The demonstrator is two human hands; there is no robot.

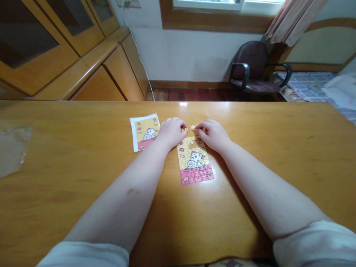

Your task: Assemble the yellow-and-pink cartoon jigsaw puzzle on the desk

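A jigsaw puzzle [194,172] lies on the table, yellow above and pink below, with a white cartoon animal in the middle. Its upper part has a gap where the wood shows. My left hand [172,132] is at its upper left corner, thumb and fingers closed around a small yellow puzzle piece. Beyond the top edge lie loose yellow puzzle pieces [193,127]. My right hand [213,134] is at the upper right corner, its fingers pinched on a piece at the edge of that group. The fingertips partly cover both held pieces.
A reference picture sheet [135,134] with a white border lies left of the puzzle, partly behind my left hand. Clear plastic wrapping [13,148] rests at the table's far left. Beyond the wooden table [83,155] stand a cabinet [111,74] and an office chair [251,61].
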